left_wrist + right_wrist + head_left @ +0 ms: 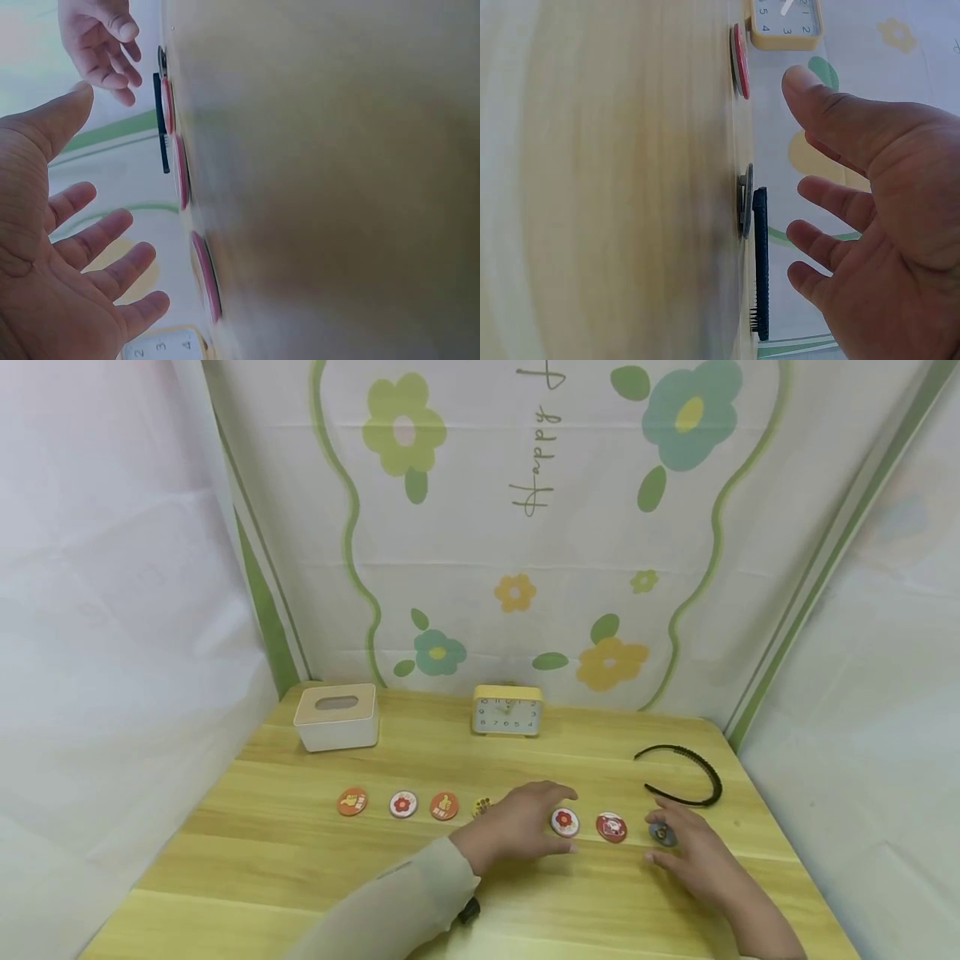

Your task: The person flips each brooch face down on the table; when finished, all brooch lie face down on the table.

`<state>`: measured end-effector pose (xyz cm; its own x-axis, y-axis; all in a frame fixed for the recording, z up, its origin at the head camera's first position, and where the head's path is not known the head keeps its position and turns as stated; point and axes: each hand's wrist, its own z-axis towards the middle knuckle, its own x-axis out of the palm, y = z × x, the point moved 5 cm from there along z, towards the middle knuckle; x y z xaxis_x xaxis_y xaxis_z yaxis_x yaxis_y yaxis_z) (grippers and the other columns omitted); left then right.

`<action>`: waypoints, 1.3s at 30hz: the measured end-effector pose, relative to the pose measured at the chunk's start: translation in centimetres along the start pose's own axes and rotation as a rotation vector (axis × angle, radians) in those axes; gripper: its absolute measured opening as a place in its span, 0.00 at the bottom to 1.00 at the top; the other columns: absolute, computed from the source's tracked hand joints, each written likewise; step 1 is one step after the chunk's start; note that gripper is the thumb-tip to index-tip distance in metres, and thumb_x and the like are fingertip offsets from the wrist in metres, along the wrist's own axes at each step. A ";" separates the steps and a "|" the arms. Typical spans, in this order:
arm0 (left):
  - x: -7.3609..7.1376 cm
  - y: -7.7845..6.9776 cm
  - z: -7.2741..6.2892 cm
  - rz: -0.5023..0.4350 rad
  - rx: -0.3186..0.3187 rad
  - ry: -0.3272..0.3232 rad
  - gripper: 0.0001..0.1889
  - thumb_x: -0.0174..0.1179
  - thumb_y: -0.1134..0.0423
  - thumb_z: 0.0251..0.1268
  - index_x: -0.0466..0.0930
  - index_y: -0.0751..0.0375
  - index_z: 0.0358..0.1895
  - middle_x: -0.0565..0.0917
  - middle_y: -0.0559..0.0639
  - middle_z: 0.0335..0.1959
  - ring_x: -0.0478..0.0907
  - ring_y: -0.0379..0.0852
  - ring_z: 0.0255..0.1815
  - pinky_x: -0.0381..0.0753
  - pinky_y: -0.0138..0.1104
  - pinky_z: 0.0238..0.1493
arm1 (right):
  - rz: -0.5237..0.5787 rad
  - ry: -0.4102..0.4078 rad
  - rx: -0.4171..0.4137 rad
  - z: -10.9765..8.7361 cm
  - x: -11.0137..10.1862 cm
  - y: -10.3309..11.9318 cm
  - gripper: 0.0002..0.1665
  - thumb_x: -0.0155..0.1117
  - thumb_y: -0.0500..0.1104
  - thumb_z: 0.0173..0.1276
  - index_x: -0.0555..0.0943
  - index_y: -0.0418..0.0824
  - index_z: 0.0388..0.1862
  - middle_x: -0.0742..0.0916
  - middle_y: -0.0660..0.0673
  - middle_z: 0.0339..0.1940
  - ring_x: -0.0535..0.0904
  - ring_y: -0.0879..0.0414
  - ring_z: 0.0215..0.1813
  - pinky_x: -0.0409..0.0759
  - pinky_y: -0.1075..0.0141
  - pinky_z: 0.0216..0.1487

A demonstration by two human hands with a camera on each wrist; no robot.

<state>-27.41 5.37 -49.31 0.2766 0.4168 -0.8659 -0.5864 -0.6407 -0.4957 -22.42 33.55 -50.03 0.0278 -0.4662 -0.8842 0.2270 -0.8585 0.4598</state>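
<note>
Several round badges lie in a row across the wooden table. My left hand [519, 823] hovers over the middle of the row, its fingers and thumb spread just left of a white badge with a red flower [565, 822]. That hand partly covers a yellow badge [482, 807]. A red badge [611, 827] lies between my two hands. My right hand [696, 853] is held over a blue-grey badge [662, 833], partly hiding it, with thumb and fingers apart. In the right wrist view a gap shows between those fingers and the blue-grey badge [747, 202]. Both hands hold nothing.
Left along the row are an orange badge [352, 802], another flower badge [403, 804] and a second orange badge [444, 806]. A black headband [708, 770] lies behind my right hand. A tissue box [337, 718] and a yellow clock [507, 711] stand at the back. A small black object [469, 910] shows beside my left sleeve.
</note>
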 end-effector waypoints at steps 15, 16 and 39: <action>1.2 -2.4 3.0 0.123 0.071 -0.016 0.40 0.71 0.36 0.71 0.69 0.40 0.82 0.75 0.41 0.79 0.73 0.45 0.80 0.73 0.40 0.79 | 0.017 -0.020 0.011 -0.1 -0.4 -1.9 0.28 0.82 0.46 0.67 0.82 0.46 0.63 0.75 0.29 0.80 0.68 0.21 0.78 0.66 0.21 0.72; 1.3 -2.6 3.2 0.126 0.072 -0.018 0.40 0.71 0.36 0.71 0.69 0.40 0.82 0.76 0.41 0.79 0.73 0.45 0.79 0.73 0.39 0.79 | 0.022 -0.023 0.012 -0.1 -0.4 -2.0 0.28 0.81 0.46 0.67 0.82 0.46 0.64 0.76 0.29 0.79 0.69 0.21 0.77 0.66 0.21 0.72; 3.2 -5.2 6.8 0.042 0.042 0.032 0.35 0.73 0.42 0.72 0.72 0.36 0.79 0.78 0.39 0.76 0.75 0.41 0.76 0.75 0.34 0.76 | 0.037 -0.012 0.090 -0.5 -0.3 -4.0 0.36 0.79 0.46 0.71 0.77 0.41 0.74 0.77 0.25 0.77 0.70 0.20 0.76 0.68 0.23 0.71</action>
<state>-28.71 14.39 -49.03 0.2744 0.3690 -0.8880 -0.6291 -0.6295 -0.4560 -22.82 37.23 -51.59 0.0224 -0.5004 -0.8655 0.1373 -0.8560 0.4984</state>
